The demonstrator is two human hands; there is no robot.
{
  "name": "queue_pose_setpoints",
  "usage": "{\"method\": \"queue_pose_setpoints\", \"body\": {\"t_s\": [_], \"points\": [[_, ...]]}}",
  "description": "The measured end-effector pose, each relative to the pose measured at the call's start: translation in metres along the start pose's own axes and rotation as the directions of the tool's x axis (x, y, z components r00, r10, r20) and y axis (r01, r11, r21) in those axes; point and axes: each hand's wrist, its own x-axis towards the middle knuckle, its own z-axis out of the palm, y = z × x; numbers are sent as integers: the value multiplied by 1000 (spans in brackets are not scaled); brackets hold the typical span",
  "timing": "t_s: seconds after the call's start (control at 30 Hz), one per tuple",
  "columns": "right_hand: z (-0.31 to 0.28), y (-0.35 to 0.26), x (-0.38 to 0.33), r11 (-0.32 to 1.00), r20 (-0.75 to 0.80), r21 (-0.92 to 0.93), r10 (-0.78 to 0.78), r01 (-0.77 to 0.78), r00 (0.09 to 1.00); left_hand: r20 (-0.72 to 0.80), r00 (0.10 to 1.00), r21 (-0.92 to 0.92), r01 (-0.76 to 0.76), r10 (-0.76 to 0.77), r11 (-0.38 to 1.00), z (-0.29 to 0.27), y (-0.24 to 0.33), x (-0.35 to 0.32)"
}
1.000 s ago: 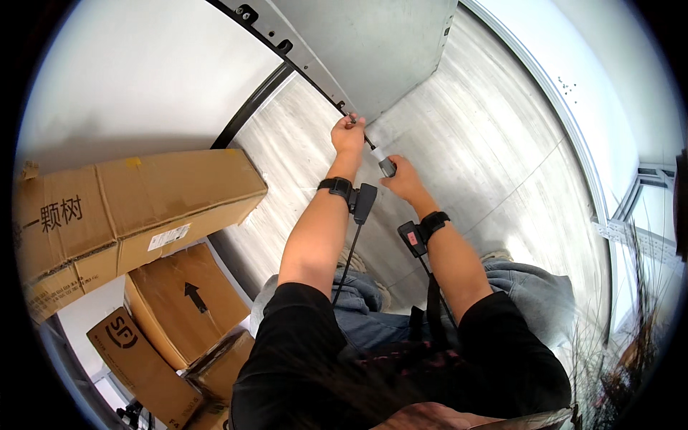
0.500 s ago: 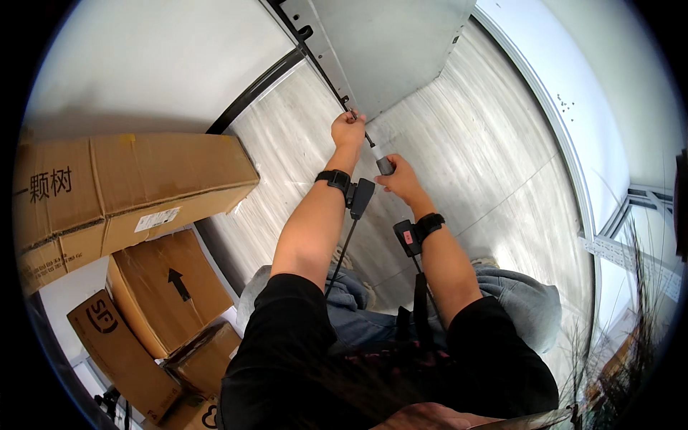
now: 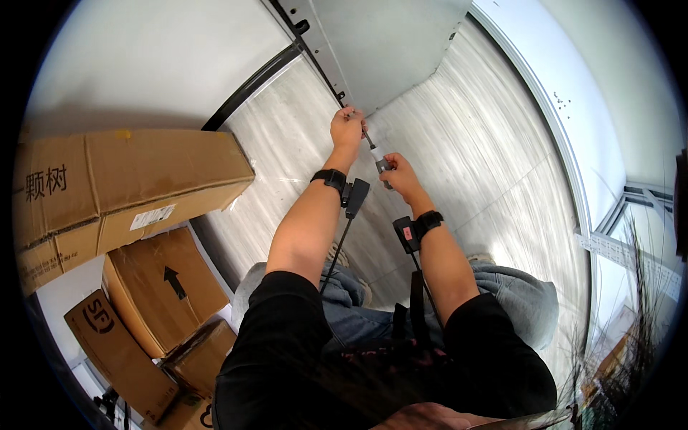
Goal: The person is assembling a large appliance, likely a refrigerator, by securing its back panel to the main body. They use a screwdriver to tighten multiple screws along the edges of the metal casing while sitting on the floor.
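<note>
My right hand (image 3: 403, 177) is closed with its fingertips around a screwdriver (image 3: 382, 165) that has a grey handle, a pale collar and a thin dark shaft. The shaft points up and to the left, toward my left hand (image 3: 347, 131). That hand's fingers are pinched together at the lower end of a pale metal panel's (image 3: 390, 54) dark edge. What they hold is hidden, and so is the screwdriver's tip. Holes and small black fittings run along this edge above my left hand.
A long cardboard box (image 3: 143, 168) lies at the left, with more cardboard boxes (image 3: 163, 290) below it. Pale wood-look floor (image 3: 494, 136) spreads around my hands. On the right stands a white wall (image 3: 566, 79) with a frame along its base. Black straps and cabled devices sit on both wrists.
My right fingers have shifted on the screwdriver, and more of its grey handle now shows below them. My left hand stays at the panel edge. The whole view has moved slightly.
</note>
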Motion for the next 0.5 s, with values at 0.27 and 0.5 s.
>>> {"method": "queue_pose_setpoints", "body": {"t_s": [0.27,0.5], "points": [[-49,3,-11,998,-126,50,-40,47,991,109,978,-10,-177,177,984,43,-1,-13],[-150,-19,-26,979,-280,61,-170,195,945,193,961,56,-214,200,975,128,19,-25]]}}
